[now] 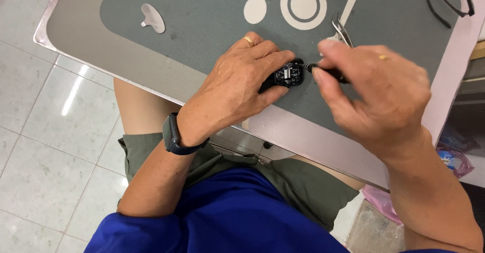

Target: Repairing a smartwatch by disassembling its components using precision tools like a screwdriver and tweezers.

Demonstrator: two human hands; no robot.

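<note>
Head view: left hand [237, 83] pinches a small black plastic gadget with exposed circuit board [284, 76] at mat centre. Right hand [371, 88], at three o'clock, grips a dark-handled tool [331, 73]. Gadget seems light, rigid, fragile; hold its edges.

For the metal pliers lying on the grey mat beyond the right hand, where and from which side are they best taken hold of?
Probably by the handles. The pliers lie flat on the grey mat, only their far part showing past the right hand, which covers the near part. Once that hand lifts, coming from above with fingers closing across both handles looks best; which end faces the person cannot be told.
</note>
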